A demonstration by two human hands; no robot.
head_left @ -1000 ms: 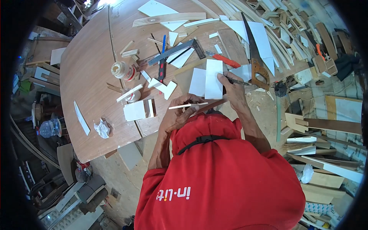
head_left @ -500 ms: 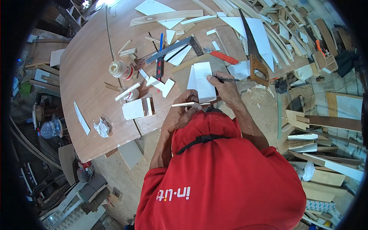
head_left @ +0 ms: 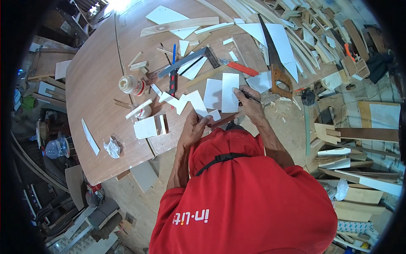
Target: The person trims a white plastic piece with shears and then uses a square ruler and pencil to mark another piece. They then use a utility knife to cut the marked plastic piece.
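My left hand (head_left: pixel 195 125) is closed on a white L-shaped piece of board (head_left: pixel 197 100), its face turned up near the table's front edge. A small white piece (head_left: pixel 214 114) lies by those fingertips. My right hand (head_left: pixel 250 103) pinches the lower right edge of a white rectangular board (head_left: pixel 230 91) and also holds a dark, thin pen or pencil (head_left: pixel 252 97) that points out to the right. Beside that board lies another white rectangular piece (head_left: pixel 213 95), left of it. White angled offcuts (head_left: pixel 170 99) are just beyond my left hand.
On the wooden table (head_left: pixel 95 84) are an open glue jar (head_left: pixel 132 85), a metal try square (head_left: pixel 186 62), a red utility knife (head_left: pixel 242 67) and a handsaw (head_left: pixel 277 59). A crumpled tissue (head_left: pixel 112 148) lies front left. Wood strips (head_left: pixel 306 48) pile up at the right.
My left hand has turned the L-shaped piece from edge-on to face up and moved it slightly forward. The rectangular board has shifted right and straightened, with more of the piece beside it showing.
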